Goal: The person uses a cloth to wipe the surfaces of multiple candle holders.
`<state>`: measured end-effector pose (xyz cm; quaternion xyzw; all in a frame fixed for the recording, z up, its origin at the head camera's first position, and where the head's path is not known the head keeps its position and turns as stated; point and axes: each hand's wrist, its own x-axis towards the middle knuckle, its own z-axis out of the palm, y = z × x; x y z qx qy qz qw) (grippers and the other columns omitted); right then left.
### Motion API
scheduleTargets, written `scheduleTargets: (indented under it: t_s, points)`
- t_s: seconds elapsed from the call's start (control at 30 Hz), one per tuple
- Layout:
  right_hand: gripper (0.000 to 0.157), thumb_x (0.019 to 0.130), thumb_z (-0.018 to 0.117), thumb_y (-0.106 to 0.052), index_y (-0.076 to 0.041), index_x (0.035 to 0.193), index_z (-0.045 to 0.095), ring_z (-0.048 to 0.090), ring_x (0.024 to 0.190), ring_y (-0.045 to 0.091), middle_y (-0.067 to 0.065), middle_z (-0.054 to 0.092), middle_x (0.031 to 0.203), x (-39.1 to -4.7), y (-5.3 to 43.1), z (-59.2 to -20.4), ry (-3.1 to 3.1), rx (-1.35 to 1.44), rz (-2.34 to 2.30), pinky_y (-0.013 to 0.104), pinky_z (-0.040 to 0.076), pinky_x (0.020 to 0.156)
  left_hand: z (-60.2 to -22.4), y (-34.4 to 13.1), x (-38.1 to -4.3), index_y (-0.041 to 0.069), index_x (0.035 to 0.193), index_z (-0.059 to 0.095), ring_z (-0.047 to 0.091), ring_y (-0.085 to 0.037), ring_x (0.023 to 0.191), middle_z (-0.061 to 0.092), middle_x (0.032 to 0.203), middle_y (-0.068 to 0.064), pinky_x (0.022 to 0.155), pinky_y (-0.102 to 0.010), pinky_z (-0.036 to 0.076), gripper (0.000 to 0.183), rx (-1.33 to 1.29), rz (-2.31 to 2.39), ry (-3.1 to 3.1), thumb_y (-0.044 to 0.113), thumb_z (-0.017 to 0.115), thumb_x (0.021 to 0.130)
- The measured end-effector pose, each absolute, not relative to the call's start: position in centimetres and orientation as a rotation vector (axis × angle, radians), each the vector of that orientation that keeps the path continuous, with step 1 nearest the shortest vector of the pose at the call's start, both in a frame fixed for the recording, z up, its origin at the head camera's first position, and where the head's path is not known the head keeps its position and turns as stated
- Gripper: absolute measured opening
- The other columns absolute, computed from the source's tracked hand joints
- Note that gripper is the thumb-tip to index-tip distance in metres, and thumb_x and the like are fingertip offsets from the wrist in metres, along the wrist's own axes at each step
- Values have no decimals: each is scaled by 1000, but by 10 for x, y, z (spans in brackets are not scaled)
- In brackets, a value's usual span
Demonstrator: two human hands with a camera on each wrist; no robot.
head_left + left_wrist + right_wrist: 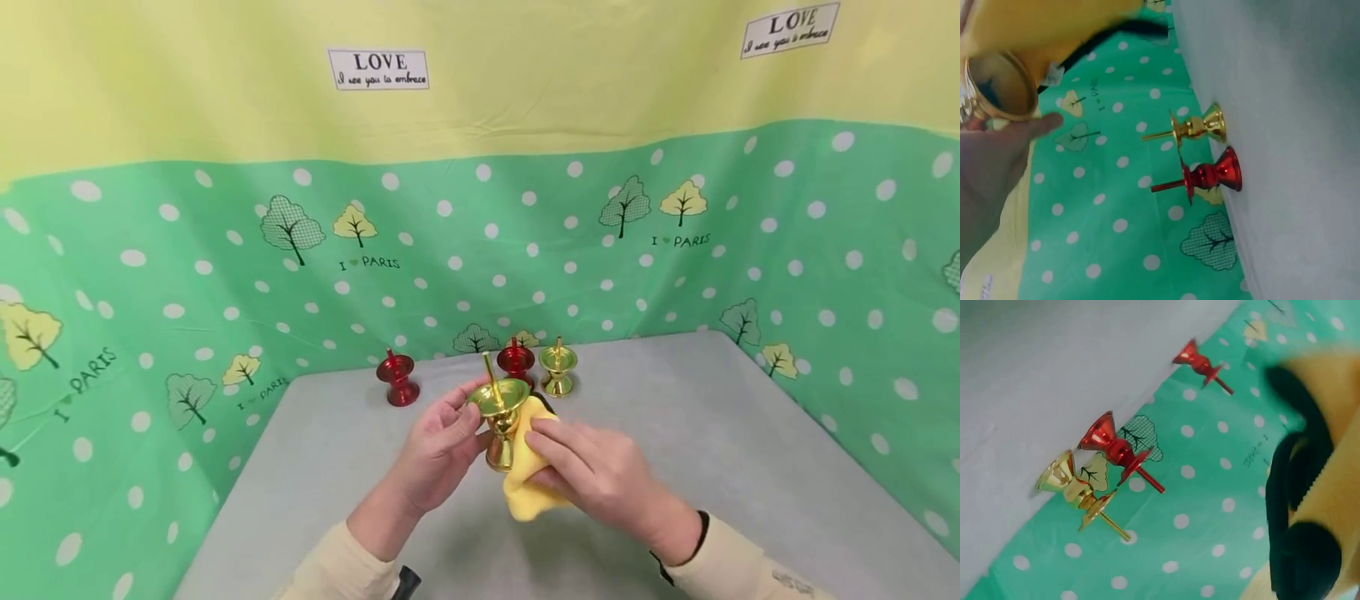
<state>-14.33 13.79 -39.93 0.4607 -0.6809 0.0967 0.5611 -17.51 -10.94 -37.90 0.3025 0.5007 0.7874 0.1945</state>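
In the head view my left hand grips a gold candle holder by its middle, the thumb near the rim of its dish. The holder is raised over the table, its spike pointing up and tilted slightly left. My right hand pinches a yellow cloth and presses it to the holder's right side. Part of the holder's stem is hidden behind the cloth. The left wrist view shows the holder's hollow base beside the left fingers. In the right wrist view the cloth has a dark edging.
On the grey table a red candle holder stands at the back left. Another red holder and a gold one stand side by side at the back, right of centre. A green, dotted curtain borders the table.
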Motion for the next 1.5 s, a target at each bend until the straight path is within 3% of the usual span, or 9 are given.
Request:
scheduleTargets:
  t_s: [0.13, 0.37, 0.5, 0.63, 0.77, 1.0, 1.2, 1.4, 1.5]
  points:
    - [32, 110, 62, -27, -1, 112, 79, 73, 72, 17, 12, 82, 108, -142, 129, -399, -1493, 998, 13, 26, 61, 59, -377, -98, -169, -2, 158, 34, 60, -10, 131, 63, 141, 1, 113, -31, 52, 57, 659, 2255, 1585, 30, 52, 114]
    - [22, 109, 62, -17, -8, 113, 81, 69, 69, 14, 7, 82, 109, -140, 118, -403, -1507, 1000, -41, 22, 59, 57, -366, -88, -166, 3, 148, 53, 66, -15, 112, 67, 131, -13, 93, -25, 58, 65, 427, 2226, 1940, 36, 80, 98]
    - [27, 107, 67, -32, -10, 116, 81, 74, 75, 15, 5, 82, 110, -143, 122, -407, -1596, 1029, 175, 26, 63, 63, -364, -91, -166, -1, 147, 56, 71, -15, 106, 72, 124, -13, 91, -25, 61, 66, 413, 2242, 1941, 24, 85, 93]
    - [42, 102, 68, -50, -14, 117, 81, 80, 87, 17, 2, 82, 110, -146, 135, -410, -1782, 1031, 460, 30, 65, 71, -366, -94, -169, -5, 149, 53, 74, -13, 106, 74, 124, -12, 93, -26, 62, 77, 443, 2232, 1888, 26, 90, 89]
    - [47, 102, 63, -55, -14, 118, 81, 81, 94, 19, 2, 83, 112, -142, 139, -410, -1884, 993, 508, 31, 66, 76, -372, -94, -173, -6, 153, 48, 74, -12, 111, 72, 133, -15, 100, -29, 61, 76, 473, 2248, 1792, 31, 83, 96]
    - [34, 105, 68, -41, -12, 115, 82, 77, 80, 19, 8, 82, 112, -135, 129, -406, -1644, 1054, 241, 28, 64, 66, -377, -95, -175, -8, 160, 35, 71, -9, 120, 69, 140, -8, 109, -31, 56, 81, 571, 2277, 1645, 38, 70, 103]
    - [48, 100, 64, -54, -13, 118, 81, 81, 100, 24, 7, 83, 116, -143, 137, -405, -1873, 943, 595, 25, 63, 88, -375, -98, -176, -8, 160, 33, 70, -8, 122, 75, 127, 9, 110, -32, 56, 80, 656, 2308, 1574, 40, 67, 105]
    - [28, 109, 63, -30, -10, 117, 80, 75, 79, 21, 9, 81, 113, -139, 131, -402, -1616, 1001, 118, 30, 62, 61, -374, -96, -172, -5, 160, 37, 64, -11, 129, 71, 138, 1, 115, -37, 52, 63, 592, 2284, 1580, 37, 46, 114]
    - [24, 111, 58, -15, -10, 110, 82, 69, 71, 19, 8, 81, 107, -137, 125, -399, -1539, 957, 8, 27, 57, 53, -372, -92, -169, 0, 160, 41, 62, -14, 129, 64, 146, -10, 114, -37, 52, 61, 545, 2222, 1753, 40, 48, 114]
